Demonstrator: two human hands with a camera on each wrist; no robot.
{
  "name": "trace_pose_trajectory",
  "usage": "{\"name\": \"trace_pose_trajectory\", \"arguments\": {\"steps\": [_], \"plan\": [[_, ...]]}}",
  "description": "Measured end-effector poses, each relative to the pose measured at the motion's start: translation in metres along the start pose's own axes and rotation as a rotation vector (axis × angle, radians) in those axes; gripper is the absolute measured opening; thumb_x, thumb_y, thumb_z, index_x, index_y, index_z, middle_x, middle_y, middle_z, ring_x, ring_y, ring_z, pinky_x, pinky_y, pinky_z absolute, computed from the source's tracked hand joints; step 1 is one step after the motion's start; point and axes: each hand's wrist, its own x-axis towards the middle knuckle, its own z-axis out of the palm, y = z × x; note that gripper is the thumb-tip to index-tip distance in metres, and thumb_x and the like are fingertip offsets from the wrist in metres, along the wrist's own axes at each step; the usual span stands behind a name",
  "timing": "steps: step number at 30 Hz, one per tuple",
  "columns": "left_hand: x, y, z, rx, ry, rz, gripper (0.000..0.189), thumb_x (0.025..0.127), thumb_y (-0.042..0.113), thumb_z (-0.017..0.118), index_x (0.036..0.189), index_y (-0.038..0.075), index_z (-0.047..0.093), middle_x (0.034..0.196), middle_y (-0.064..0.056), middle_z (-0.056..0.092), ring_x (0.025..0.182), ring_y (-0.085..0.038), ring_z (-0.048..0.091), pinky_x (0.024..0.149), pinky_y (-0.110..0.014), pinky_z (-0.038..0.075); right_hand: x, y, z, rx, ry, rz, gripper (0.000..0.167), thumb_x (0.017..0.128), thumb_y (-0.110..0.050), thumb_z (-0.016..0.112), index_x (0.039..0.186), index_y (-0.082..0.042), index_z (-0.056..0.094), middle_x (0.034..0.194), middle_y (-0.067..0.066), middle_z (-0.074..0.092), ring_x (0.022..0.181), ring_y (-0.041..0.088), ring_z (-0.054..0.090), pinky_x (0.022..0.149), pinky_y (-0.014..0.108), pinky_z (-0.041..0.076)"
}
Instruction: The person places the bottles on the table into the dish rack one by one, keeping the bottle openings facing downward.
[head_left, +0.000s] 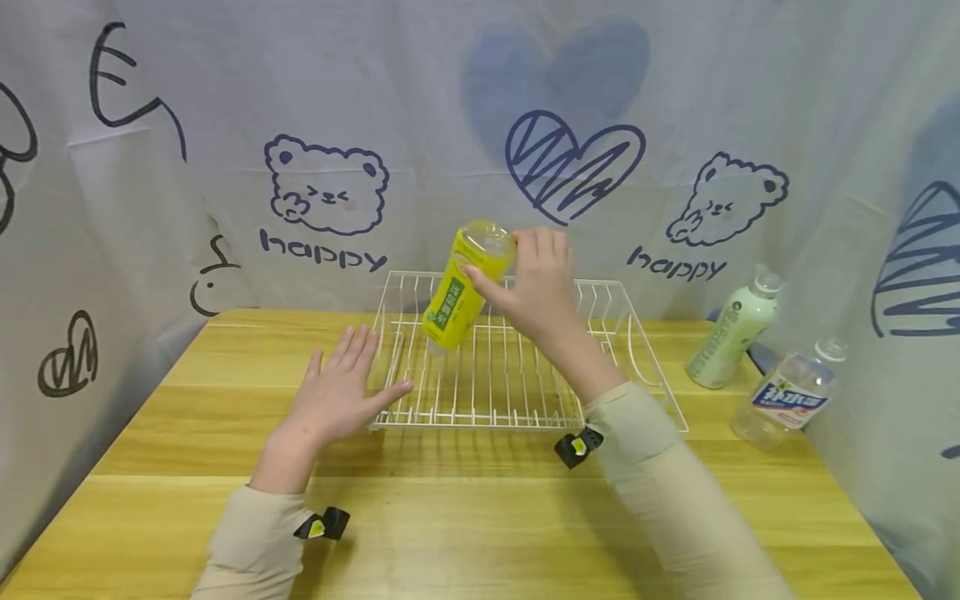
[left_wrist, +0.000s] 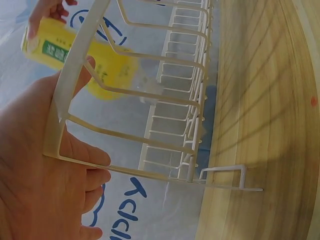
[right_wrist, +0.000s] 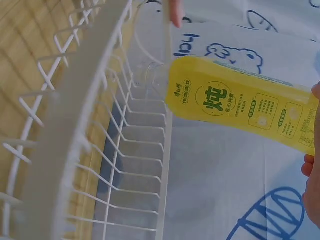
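A yellow-labelled plastic drink bottle (head_left: 459,296) is held tilted, neck down, above the left part of a white wire rack (head_left: 480,427). My right hand (head_left: 542,287) grips it near its clear base, which points up. In the right wrist view the bottle's clear neck (right_wrist: 151,82) hangs over the rack's wires. At the rack's left side is my left hand (head_left: 333,396), fingers straight and spread, thumb reaching over the front left corner. The left wrist view shows this hand (left_wrist: 45,165) right against the rack's side frame (left_wrist: 75,55).
On the right of the wooden table (head_left: 465,533) stand a light green bottle (head_left: 731,333) and a clear bottle (head_left: 787,400) with a blue, white and red label. A pale curtain (head_left: 442,125) with drawn bears and hearts hangs behind the table and along its sides.
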Motion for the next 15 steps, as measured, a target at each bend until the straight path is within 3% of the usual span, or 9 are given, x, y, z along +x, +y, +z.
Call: {"name": "trace_pose_trajectory", "arguments": {"steps": [5, 15], "plan": [[0.001, -0.001, 0.001, 0.011, -0.003, -0.002, 0.098, 0.09, 0.079, 0.023, 0.157, 0.011, -0.003, 0.164, -0.007, -0.008, 0.153, -0.031, -0.009, 0.12, -0.059, -0.01, 0.01, -0.005, 0.011, -0.078, -0.061, -0.04, 0.068, 0.083, -0.062, 0.062, 0.11, 0.0, 0.057, 0.104, 0.014, 0.056, 0.099, 0.03, 0.045, 0.083, 0.042, 0.04], [-0.001, 0.0, 0.002, 0.012, 0.002, 0.005, 0.096, 0.091, 0.077, 0.024, 0.157, 0.011, -0.001, 0.164, -0.008, -0.008, 0.153, -0.031, -0.009, 0.12, -0.06, -0.009, 0.015, -0.008, 0.025, -0.123, -0.177, -0.007, 0.069, 0.084, -0.066, 0.059, 0.108, -0.001, 0.056, 0.105, 0.012, 0.054, 0.097, 0.027, 0.043, 0.082, 0.038, 0.041]]}}
